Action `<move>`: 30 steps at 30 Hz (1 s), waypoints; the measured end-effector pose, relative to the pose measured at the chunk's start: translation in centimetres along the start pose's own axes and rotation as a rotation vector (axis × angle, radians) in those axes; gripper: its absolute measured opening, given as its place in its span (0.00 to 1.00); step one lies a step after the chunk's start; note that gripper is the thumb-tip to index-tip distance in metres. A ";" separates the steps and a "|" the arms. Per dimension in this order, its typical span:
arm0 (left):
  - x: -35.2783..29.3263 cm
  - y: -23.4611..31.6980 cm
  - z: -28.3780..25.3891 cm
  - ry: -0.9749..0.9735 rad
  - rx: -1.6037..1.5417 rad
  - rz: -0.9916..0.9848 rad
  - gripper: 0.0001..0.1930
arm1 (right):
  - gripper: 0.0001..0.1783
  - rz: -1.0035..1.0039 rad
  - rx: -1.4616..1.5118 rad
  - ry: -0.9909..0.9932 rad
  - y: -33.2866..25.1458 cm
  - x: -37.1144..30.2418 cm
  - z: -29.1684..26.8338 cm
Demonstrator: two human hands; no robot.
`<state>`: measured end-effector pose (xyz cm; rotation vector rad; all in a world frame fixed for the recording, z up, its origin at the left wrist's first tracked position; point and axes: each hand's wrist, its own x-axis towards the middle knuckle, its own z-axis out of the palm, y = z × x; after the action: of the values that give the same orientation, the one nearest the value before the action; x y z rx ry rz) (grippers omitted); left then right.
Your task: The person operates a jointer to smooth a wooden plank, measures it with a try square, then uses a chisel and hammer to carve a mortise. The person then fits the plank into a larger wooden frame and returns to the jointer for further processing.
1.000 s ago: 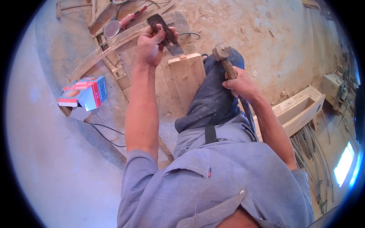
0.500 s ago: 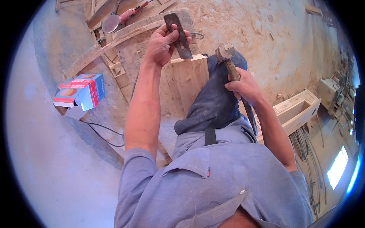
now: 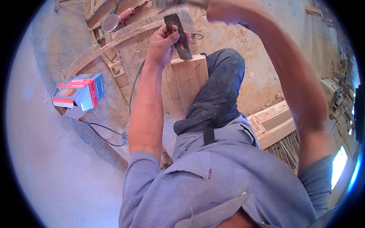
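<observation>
Head view: our left grip [image 3: 162, 46] clamps the blade [image 3: 182, 38], right grip [image 3: 230, 11] a blurred tool [image 3: 190, 3]; likely striking step, next needs steady blade.

Toward twelve o'clock the slotted blade [image 3: 180, 37] is dark metal, matt and blotchy, while the wooden block [image 3: 188, 81] below it looks planed smooth, pale and visibly grained. At one o'clock the trousers [image 3: 222, 81] are dark, matt cloth (dust shows up plainly on them), and at six the shirt [image 3: 228, 171] is creased, dull cloth. Near ten sits a carton [image 3: 78, 91] of smooth printed card. At eleven, the grinder's red casing [image 3: 127, 15] looks like plastic. At three, a long frame [image 3: 279, 131] shows bare, unvarnished-looking wood.
</observation>
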<state>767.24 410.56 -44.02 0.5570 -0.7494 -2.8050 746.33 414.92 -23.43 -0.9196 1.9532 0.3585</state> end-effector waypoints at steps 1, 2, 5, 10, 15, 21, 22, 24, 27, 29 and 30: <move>-0.2 -0.4 -0.2 -0.005 -0.033 0.011 0.05 | 0.19 -0.006 -0.018 0.022 0.1 0.3 0.4; -0.4 -0.8 -0.4 -0.008 -0.069 0.020 0.05 | 0.19 -0.010 -0.038 0.041 0.3 0.7 1.3; 0.7 -0.2 -0.1 0.057 0.056 -0.086 0.06 | 0.16 -0.092 0.015 0.206 2.3 3.7 3.5; 1.2 0.1 -0.9 0.092 0.017 -0.112 0.07 | 0.10 -0.005 0.180 0.271 0.3 4.1 -0.5; 0.7 -0.9 -1.9 0.037 -0.008 -0.086 0.08 | 0.11 -0.092 -0.037 -0.115 0.1 4.1 1.6; 1.3 0.4 0.1 0.060 0.023 -0.137 0.10 | 0.14 -0.011 0.109 0.094 1.2 4.2 0.4; 1.9 0.7 0.3 0.054 0.026 -0.144 0.10 | 0.14 0.005 0.158 0.145 1.9 4.9 -0.1; 2.4 0.7 0.3 0.039 0.025 -0.157 0.10 | 0.10 0.016 0.155 0.237 2.3 5.5 -1.0; 1.8 -0.2 -0.3 0.039 0.008 -0.174 0.09 | 0.10 -0.050 -0.018 -0.163 1.4 3.8 -1.5; 0.7 -0.5 -0.5 0.056 -0.011 -0.172 0.09 | 0.12 -0.040 -0.072 -0.080 1.0 4.2 1.4; 0.4 -0.3 -0.7 0.017 -0.006 -0.096 0.11 | 0.12 -0.049 0.003 -0.067 1.1 4.4 2.0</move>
<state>767.11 410.42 -44.85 0.6313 -0.7299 -2.8845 745.46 414.82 -28.30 -0.9399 1.8668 0.3531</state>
